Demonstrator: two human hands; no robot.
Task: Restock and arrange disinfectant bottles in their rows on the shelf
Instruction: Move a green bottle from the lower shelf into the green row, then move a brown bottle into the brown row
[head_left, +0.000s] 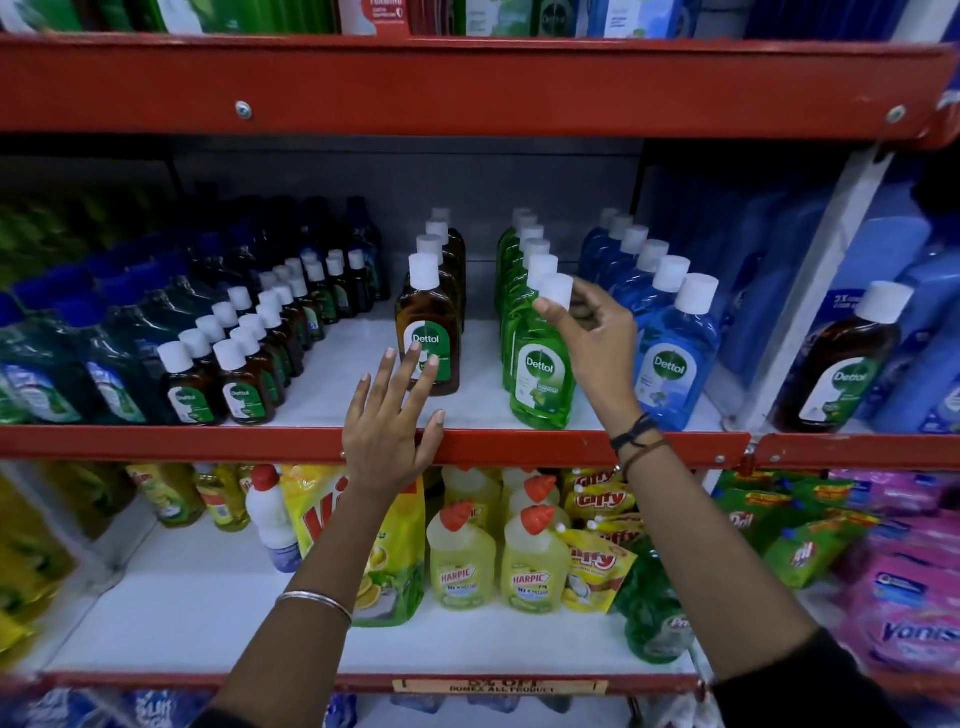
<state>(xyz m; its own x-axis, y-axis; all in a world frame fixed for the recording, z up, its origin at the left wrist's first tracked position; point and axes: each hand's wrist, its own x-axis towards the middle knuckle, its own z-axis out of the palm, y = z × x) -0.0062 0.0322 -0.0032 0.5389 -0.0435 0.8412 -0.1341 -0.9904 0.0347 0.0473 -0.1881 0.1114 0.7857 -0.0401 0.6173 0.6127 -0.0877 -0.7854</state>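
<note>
Green front bottle (540, 374) pinched at cap by right hand (597, 348), left hand (389, 421) spread beside brown bottle (428, 338)

silver bangle (316, 603) on left wrist, dark threads (636, 439) on right

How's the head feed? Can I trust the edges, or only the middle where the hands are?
Head view: centre sharp, the green Dettol bottle under the right hand and the left hand are crisp; far-left bottles and right-side pink packs are blurred; the red shelf rail bows from wide-angle distortion; shelf back is dim.
</note>
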